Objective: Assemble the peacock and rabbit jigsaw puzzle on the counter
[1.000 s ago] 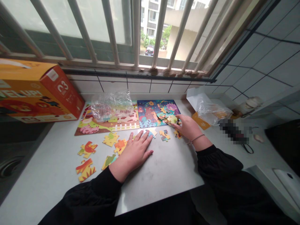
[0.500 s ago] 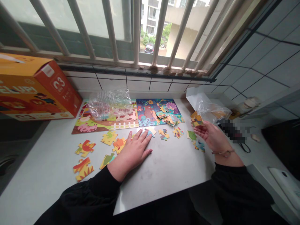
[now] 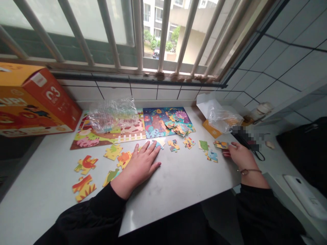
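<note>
My right hand (image 3: 238,154) pinches a jigsaw puzzle piece (image 3: 221,145) low over the right side of the white table (image 3: 176,183). Just left of it lie a green puzzle piece (image 3: 203,145) and a blue one (image 3: 212,155). My left hand (image 3: 143,163) rests flat with its fingers spread, partly covering a blue and cream piece (image 3: 159,143) and an orange piece (image 3: 124,159). Further left are a yellow piece (image 3: 113,151), a red and yellow piece (image 3: 87,164) and a red-striped piece (image 3: 84,188).
Behind the pieces lie a farm picture board (image 3: 107,137) under clear plastic packaging (image 3: 111,114), and a dark blue board (image 3: 155,119) bearing a pile of pieces (image 3: 180,127). An orange box (image 3: 51,102) stands left; an open white and yellow box (image 3: 212,127) sits back right.
My right hand has moved right and down, bringing its puzzle piece away from the open box to the tabletop. My left hand stays flat. The whole view has shifted slightly.
</note>
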Demonstrator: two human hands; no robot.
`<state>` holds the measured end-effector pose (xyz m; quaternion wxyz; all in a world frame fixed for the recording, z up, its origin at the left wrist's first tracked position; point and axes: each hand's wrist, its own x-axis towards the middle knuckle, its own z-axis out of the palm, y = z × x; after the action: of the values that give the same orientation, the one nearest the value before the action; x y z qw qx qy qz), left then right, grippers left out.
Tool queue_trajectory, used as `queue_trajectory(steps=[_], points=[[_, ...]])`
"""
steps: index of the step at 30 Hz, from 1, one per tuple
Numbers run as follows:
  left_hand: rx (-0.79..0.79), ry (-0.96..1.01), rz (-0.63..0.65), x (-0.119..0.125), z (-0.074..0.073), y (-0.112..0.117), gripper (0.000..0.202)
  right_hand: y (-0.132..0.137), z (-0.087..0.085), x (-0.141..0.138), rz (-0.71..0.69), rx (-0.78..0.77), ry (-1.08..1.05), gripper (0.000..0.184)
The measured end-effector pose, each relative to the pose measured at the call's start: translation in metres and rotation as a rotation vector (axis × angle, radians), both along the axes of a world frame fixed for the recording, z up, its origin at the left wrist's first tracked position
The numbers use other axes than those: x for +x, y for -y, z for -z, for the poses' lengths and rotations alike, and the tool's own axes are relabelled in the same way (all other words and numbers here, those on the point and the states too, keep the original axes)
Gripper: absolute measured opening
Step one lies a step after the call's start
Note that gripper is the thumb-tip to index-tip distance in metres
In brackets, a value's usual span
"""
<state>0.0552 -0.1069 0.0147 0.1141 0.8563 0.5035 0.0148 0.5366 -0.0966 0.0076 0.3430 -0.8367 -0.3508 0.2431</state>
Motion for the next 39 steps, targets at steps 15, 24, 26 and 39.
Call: queue_trajectory(steps=[15, 24, 26, 39], points=[[0.035, 0.04, 0.011, -0.002, 0.01, 0.0, 0.065, -0.04, -0.022, -0.148, -0.763, 0.298, 0.769, 0.049], [0.048, 0.024, 0.012, -0.004, 0.014, 0.002, 0.066, -0.097, -0.009, -0.222, -0.794, -0.04, 0.911, 0.056], [0.042, 0.014, 0.0, -0.003, 0.012, 0.003, 0.066, -0.096, -0.004, -0.219, -0.787, -0.02, 0.94, 0.051], [0.031, 0.03, -0.058, -0.005, 0.003, 0.002, 0.06, -0.095, -0.004, -0.205, -0.712, 0.008, 0.832, 0.048]])
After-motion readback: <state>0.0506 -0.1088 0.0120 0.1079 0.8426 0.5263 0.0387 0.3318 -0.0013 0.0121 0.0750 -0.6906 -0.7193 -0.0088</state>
